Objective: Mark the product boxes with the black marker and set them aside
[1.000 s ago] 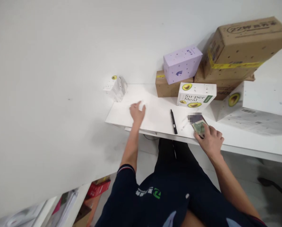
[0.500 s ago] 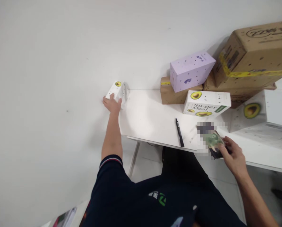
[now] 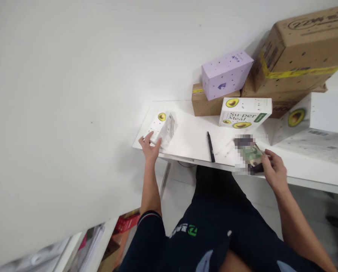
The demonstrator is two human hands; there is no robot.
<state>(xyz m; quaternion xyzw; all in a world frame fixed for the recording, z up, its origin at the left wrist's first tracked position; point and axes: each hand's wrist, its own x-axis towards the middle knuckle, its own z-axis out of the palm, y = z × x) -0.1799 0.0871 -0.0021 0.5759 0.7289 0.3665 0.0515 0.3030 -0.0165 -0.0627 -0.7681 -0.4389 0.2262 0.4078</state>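
Note:
My left hand [image 3: 151, 146] has its thumb and fingers around the near end of a white box [image 3: 158, 122]. An avocado is printed on the box, and one side looks grey and shiny. The box is on the left end of the white table [image 3: 185, 139]. At the front edge on the right, my right hand [image 3: 275, 170] grips a flat, dark-edged object [image 3: 252, 155] with a greenish face; pixelation hides part of it, so its kind is unclear. Between the hands lies a black marker pen [image 3: 210, 146].
A white "Su-per Meal" box [image 3: 245, 113] stands behind the right hand. Further back are a lilac box [image 3: 227, 75] on a small brown carton [image 3: 207, 105] and a large taped carton [image 3: 304, 53]. A big white box [image 3: 327, 117] is at right, a shelf [image 3: 81, 245] lower left.
My left hand has brought the white box toward me and to the right, from the table's far left corner. My right hand keeps its hold. The camera view has shifted a little.

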